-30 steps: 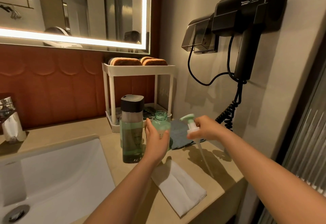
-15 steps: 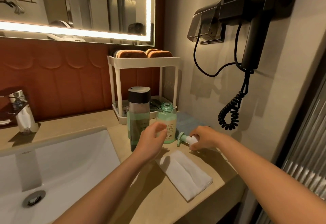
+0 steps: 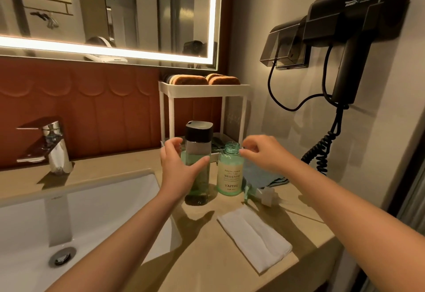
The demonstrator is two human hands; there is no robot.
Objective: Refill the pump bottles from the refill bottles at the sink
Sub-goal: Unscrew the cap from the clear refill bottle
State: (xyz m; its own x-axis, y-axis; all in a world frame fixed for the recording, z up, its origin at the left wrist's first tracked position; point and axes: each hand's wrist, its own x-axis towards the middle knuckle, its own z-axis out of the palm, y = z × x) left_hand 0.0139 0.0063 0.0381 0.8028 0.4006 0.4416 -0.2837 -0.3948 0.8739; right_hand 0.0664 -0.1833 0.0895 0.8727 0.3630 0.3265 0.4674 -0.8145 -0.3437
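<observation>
the sink [image 3: 96,199] fills the left, and the counter [image 3: 202,257] to its right carries everything for the job. the refill bottle [image 3: 198,176], tall and clear with green liquid well over halfway up, stands upright by the sink's corner, its black cap [image 3: 199,130] on. the left hand [image 3: 180,169] is cupped round it, thumb across the front, fingers round the far side. the pump bottle [image 3: 229,172] stands just beside it on the right with its neck open. the right hand [image 3: 259,151] hovers by that neck, fingers loosely curled and pinching nothing. the pump head [image 3: 261,194] lies on its side near the bottle's base.

the step looks like lifting the refill bottle and uncapping it. i'd grip it low and firm, since it is tall, and twist the cap off with the right hand. that hand should then steady the small bottle, and the pour should go slowly with lip close to rim, as the neck is narrow. the white cloth [image 3: 253,238] lies near for drips.

the label and tinted plastic hide the pump bottle's level. whether the left fingers press yet, or the right fingertips touch the rim, i cannot tell. the pump's tube is hard to make out.
</observation>
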